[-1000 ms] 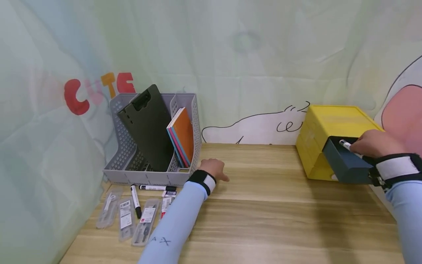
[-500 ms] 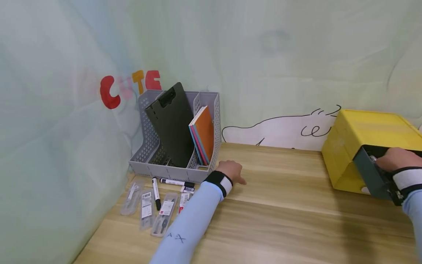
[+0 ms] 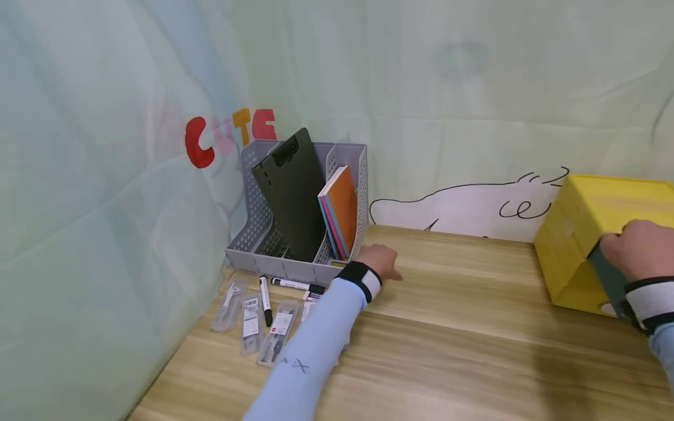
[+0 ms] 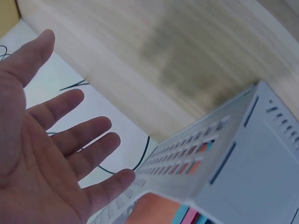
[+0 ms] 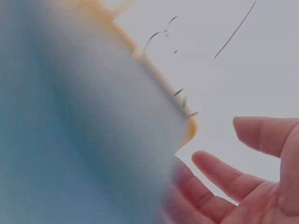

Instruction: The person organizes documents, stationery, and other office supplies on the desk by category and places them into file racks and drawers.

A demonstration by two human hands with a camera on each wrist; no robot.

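A long wooden table with a pale grain (image 3: 463,327) runs from near to far, meeting a light green printed cloth backdrop (image 3: 421,88) that bears red and orange letters at the left. At the far right stands a yellow plastic drawer box (image 3: 590,234), and its dark grey drawer (image 3: 611,280) sits almost flush with the box front. The right hand (image 3: 634,248) rests against that drawer front with straight, spread fingers (image 5: 219,175), pressing rather than gripping. At the far left stands a grey perforated plastic file rack (image 3: 258,234); a dark green clipboard (image 3: 295,193) leans in its middle compartment and a set of orange, pink and blue notebooks (image 3: 339,210) leans in its right one. The left hand (image 3: 380,261) lies just beside the rack's right near corner, fingers (image 4: 70,140) loose and spread, holding nothing. Near the rack, on the left of the table, lie two black and white markers (image 3: 292,285) and several clear plastic packets of small stationery (image 3: 251,318), side by side
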